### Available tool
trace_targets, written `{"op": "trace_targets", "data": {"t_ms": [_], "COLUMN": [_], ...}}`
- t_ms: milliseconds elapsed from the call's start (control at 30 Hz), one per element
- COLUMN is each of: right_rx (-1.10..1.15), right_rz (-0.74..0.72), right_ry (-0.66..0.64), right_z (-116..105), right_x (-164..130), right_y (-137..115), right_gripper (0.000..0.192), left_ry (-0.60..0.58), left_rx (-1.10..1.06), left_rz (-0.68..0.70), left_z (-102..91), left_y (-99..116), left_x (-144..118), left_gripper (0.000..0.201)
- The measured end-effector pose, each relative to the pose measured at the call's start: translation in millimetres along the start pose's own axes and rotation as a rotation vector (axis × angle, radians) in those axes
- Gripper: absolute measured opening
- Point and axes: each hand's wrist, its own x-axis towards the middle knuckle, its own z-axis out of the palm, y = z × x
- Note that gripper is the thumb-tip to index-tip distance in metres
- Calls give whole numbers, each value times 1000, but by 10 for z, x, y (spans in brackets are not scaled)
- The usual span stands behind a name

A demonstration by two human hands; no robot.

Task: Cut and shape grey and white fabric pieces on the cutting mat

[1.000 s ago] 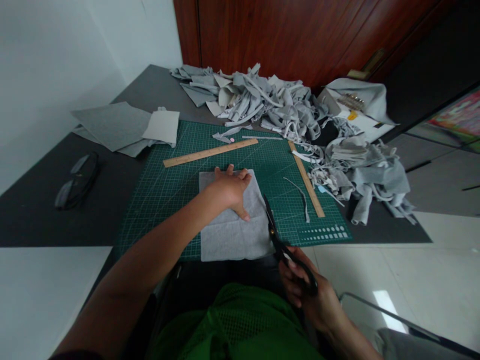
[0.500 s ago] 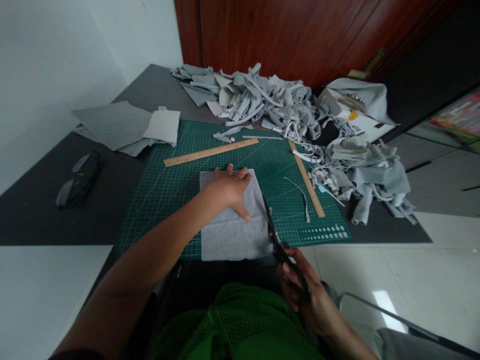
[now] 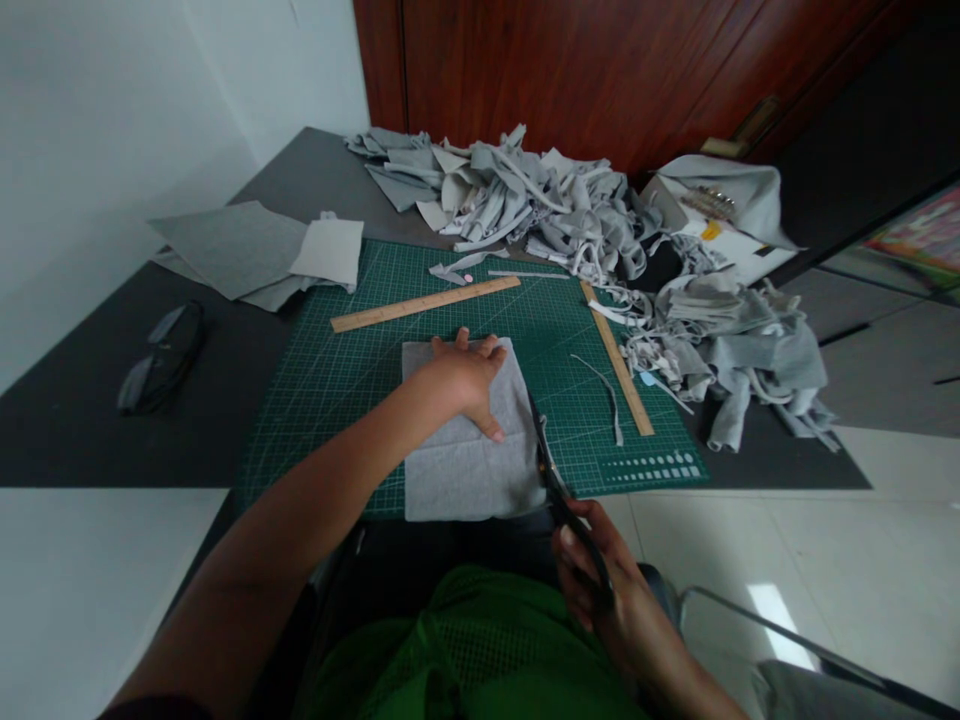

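A square of grey cloth (image 3: 450, 480) lies flat on the green cutting mat (image 3: 337, 400), its near edge reaching the front of the table. My left hand (image 3: 469, 380) presses on the cloth with fingers spread. In my right hand (image 3: 600, 570) are black scissors (image 3: 553, 485), held by the handles. Their blades lie along the right edge of the cloth, and a narrow strip curls up beside them. A thin cut strip (image 3: 611, 400) rests on the mat to the right.
Two wooden rulers, one upper left (image 3: 424, 305) and one at right (image 3: 619, 360), lie on the mat. Heaps of grey scraps (image 3: 547, 200) fill the back and right. Folded cloth (image 3: 240, 250) and glasses (image 3: 161, 355) sit left. A white box (image 3: 720, 240) stands back right.
The scissors' handles have closed together somewhat, and a strip at the cloth's right edge now stands out more from the blades. My left hand stays in place on the cloth.
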Motion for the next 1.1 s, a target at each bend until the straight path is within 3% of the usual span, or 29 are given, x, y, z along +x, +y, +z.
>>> {"op": "trace_targets", "data": {"t_ms": [133, 1100], "right_rx": [4, -43], "right_rz": [-11, 32], "right_ry": [-10, -13], "right_z": [-4, 39], "right_x": [-6, -64], "right_y": [21, -17], "right_gripper": [53, 64], "left_ry": [-15, -29], "left_rx": [7, 12], "left_rz": [1, 2], "left_z": [-15, -56], "left_y": [8, 24], "left_x": [-2, -25], "left_gripper": [147, 147]}}
